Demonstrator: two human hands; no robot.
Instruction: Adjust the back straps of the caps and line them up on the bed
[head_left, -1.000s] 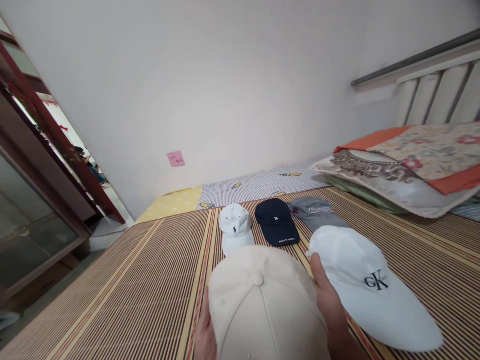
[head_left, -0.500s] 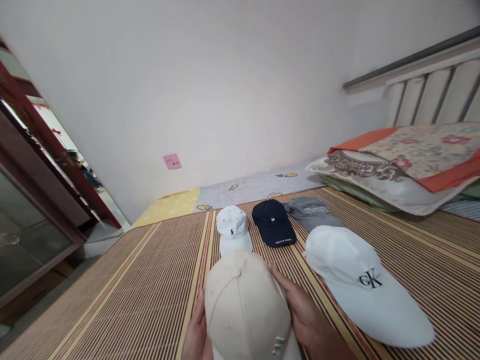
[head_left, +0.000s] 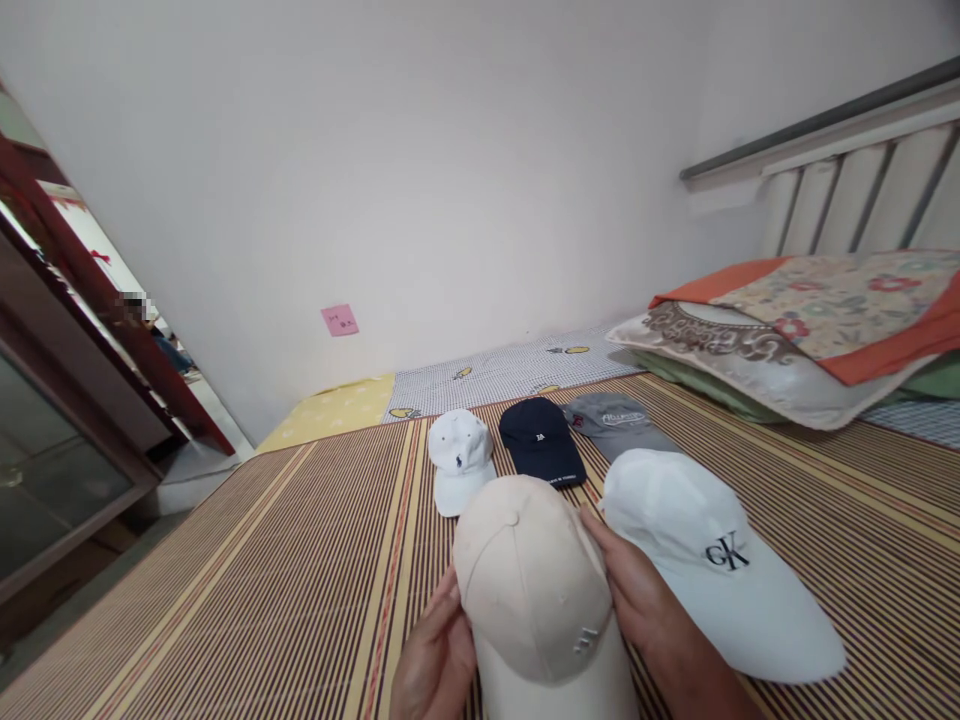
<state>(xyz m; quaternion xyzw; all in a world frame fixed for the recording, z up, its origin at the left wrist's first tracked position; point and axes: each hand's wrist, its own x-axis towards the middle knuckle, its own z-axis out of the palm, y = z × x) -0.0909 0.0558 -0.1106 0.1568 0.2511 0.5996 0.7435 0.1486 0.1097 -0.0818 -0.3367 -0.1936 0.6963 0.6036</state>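
Observation:
Between my two hands is a beige baseball cap (head_left: 532,580), its crown upward and its brim pointing toward me. My left hand (head_left: 439,645) grips the cap's left side, and my right hand (head_left: 637,585) grips its right side; some fingertips are hidden behind the cap. Just beyond it lie a small white cap (head_left: 460,450) with a dark logo and a navy cap (head_left: 536,440). A grey cap (head_left: 619,422) rests behind, touching or nearly touching the navy one. To the right of my right hand is a large white cap (head_left: 690,540) with black CK letters.
A striped bamboo mat (head_left: 247,570) covers the bed. Stacked pillows (head_left: 750,370) under a floral cloth (head_left: 840,300) lie at the right, near a radiator (head_left: 847,190). A pink note (head_left: 340,320) is stuck on the wall. Through the doorway at left, a person (head_left: 172,350) is partly visible.
Both hands have moved the beige cap to the right and slightly farther from me. More of its brim shows. The other caps have stayed in place on the mat.

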